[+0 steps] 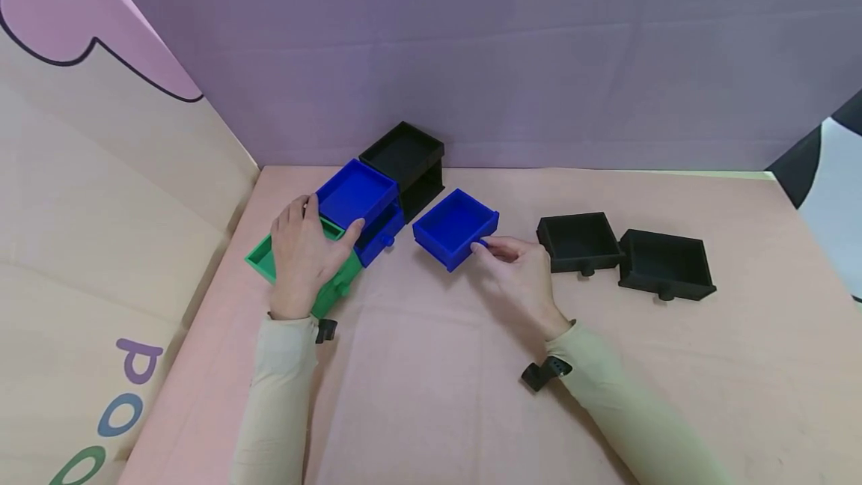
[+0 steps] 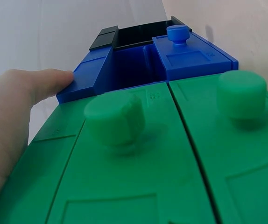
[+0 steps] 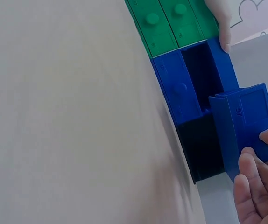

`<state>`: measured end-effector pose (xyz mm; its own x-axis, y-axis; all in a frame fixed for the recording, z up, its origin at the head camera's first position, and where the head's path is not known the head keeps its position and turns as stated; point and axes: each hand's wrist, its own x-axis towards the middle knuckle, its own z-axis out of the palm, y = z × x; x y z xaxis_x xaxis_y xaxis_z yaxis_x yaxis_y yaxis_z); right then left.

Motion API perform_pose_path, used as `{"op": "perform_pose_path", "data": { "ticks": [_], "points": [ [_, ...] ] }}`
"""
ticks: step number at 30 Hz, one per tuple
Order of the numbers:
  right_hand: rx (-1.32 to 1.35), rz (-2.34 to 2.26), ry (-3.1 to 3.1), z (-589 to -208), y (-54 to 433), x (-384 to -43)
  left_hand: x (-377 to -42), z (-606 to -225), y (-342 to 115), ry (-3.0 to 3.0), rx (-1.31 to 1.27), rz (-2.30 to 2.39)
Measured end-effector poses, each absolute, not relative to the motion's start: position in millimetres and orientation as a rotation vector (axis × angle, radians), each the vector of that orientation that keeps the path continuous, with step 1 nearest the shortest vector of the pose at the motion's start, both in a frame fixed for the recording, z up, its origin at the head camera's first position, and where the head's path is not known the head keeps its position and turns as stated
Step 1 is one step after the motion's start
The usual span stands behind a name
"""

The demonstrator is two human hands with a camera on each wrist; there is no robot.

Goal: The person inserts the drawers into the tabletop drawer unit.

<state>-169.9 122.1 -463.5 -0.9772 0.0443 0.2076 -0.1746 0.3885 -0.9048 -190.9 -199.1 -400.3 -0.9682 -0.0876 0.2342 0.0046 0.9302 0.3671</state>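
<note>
My right hand (image 1: 518, 275) pinches a small blue drawer (image 1: 456, 224) at its knob, thumb against fingers. The drawer is held in front of the open upper slot of a blue two-slot cabinet (image 1: 357, 189). In that cabinet's lower slot sits another blue drawer (image 2: 190, 58). My left hand (image 1: 303, 260) holds the blue cabinet, thumb (image 2: 50, 84) on its front edge and fingers at the back; the palm covers part of a green cabinet (image 2: 124, 186). Two green drawers with round knobs fill the green cabinet's front. A black cabinet (image 1: 404, 152) stands beyond the blue one with its front slots bare.
Two black drawers (image 1: 581, 242) (image 1: 667, 264) lie side by side on the pink cloth at the right. The cabinets form a slanted row near a purple backdrop (image 1: 539, 58). A printed cream panel (image 1: 101, 245) rises at the left.
</note>
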Motion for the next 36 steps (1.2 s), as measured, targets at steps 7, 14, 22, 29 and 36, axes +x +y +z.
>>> {"op": "perform_pose_path", "data": {
  "ticks": [7, 14, 22, 29, 36],
  "points": [
    [0.060, 1.696, -2.454, -465, 106, -169, -192, -400, -200, -2.849, 0.061, -0.533],
    [0.090, 1.762, -2.386, -469, 85, -172, -191, -401, -203, -2.841, 0.059, -0.539],
    [0.071, 1.796, -2.306, -475, 63, -177, -191, -402, -203, -2.835, 0.056, -0.557],
    [0.039, 1.835, -2.293, -476, 48, -175, -192, -401, -202, -2.849, 0.046, -0.547],
    [0.086, 1.862, -2.298, -475, 32, -176, -192, -402, -204, -2.843, 0.061, -0.552]
  ]
}}
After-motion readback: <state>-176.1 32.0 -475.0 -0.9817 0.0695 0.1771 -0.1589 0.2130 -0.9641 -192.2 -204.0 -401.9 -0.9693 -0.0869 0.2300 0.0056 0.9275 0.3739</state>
